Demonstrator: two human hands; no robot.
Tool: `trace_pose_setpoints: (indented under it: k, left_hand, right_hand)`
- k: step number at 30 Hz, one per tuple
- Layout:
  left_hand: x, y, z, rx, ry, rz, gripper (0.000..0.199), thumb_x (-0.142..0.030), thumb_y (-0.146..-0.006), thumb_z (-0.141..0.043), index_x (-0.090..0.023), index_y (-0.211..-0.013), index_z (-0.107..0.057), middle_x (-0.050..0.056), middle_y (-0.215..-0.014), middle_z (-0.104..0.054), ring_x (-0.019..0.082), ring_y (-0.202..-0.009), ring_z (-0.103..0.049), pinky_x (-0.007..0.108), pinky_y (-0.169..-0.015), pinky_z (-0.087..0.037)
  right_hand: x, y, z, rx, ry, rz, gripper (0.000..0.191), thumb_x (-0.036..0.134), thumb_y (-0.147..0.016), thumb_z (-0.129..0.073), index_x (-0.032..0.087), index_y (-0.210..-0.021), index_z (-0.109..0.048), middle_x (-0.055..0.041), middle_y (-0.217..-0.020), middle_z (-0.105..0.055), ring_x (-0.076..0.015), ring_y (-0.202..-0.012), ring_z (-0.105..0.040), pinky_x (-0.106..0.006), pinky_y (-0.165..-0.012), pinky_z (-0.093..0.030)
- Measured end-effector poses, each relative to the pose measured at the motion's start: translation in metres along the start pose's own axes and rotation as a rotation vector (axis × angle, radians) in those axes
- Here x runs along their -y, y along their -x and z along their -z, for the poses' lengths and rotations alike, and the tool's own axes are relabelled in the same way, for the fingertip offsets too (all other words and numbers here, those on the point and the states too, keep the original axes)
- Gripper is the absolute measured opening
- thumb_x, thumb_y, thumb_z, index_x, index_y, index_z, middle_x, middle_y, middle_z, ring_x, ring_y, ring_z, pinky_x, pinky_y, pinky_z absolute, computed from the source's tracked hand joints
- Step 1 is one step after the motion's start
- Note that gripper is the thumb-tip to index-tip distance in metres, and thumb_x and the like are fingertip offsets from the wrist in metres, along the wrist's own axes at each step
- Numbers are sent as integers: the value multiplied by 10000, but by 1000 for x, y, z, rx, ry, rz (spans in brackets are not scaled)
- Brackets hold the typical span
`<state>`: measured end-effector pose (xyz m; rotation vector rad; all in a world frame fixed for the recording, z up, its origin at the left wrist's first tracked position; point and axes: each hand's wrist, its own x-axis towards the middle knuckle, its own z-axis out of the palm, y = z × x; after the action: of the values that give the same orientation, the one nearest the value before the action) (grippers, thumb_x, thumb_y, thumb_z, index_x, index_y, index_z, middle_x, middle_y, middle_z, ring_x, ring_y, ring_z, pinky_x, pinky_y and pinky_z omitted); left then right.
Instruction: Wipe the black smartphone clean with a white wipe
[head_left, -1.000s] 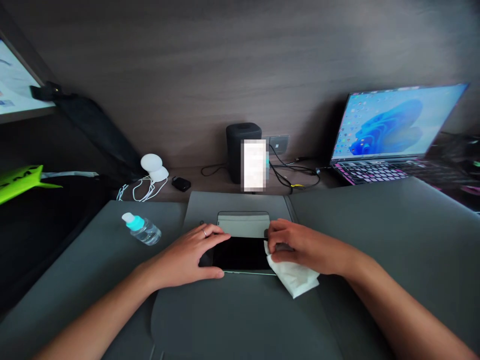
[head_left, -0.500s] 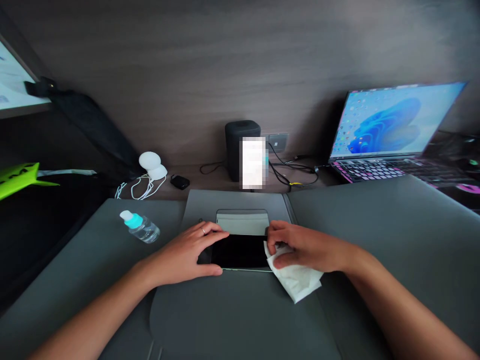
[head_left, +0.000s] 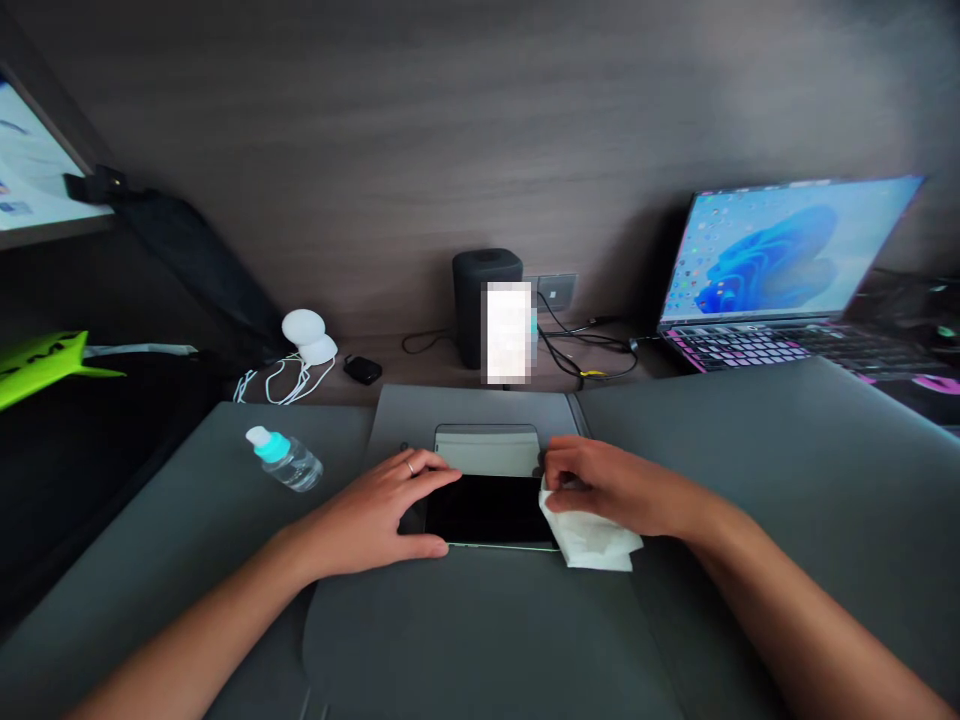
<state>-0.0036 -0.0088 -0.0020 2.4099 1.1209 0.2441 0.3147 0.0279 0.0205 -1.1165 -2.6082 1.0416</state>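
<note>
A smartphone (head_left: 487, 510) with a dark screen lies flat, long side toward me, on a grey mat (head_left: 480, 630). My left hand (head_left: 375, 510) grips its left end, thumb at the near edge and fingers at the far edge. In my right hand (head_left: 600, 480), closed, a white tissue (head_left: 592, 535) is bunched at the phone's right end. The tissue's loose part hangs over the mat; the exact contact under the fingers is hidden. Just behind the phone lies a pale, dark-edged flat rectangle (head_left: 487, 452) of unclear kind.
A clear spray bottle (head_left: 296, 468) lies at left. Along the back are a white round device (head_left: 304, 328) with cords, a small black object (head_left: 363, 369), a black speaker (head_left: 469, 315) and cables (head_left: 592, 345). An open laptop (head_left: 780, 260) stands at right.
My right hand has shifted slightly up and right along the phone's right end, and the tissue has swung with it. My left hand keeps its hold. The view has tilted slightly.
</note>
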Motion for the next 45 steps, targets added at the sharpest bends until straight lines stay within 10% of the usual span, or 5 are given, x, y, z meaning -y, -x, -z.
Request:
trace_pose_setpoints:
  k: [45]
  left_hand:
    - [-2,1,1,17,-13,30,622,-415,-887,-651,-367,-1453,-398,28,-1411,-474,267,-1246,-511,387,-1045,-437]
  right_hand:
    - [6,3,-4,50,22,-149,124,276,-848,-606,169,-785,-606,-19,-813,-646,-146,-705,-573,-237,-596,-365]
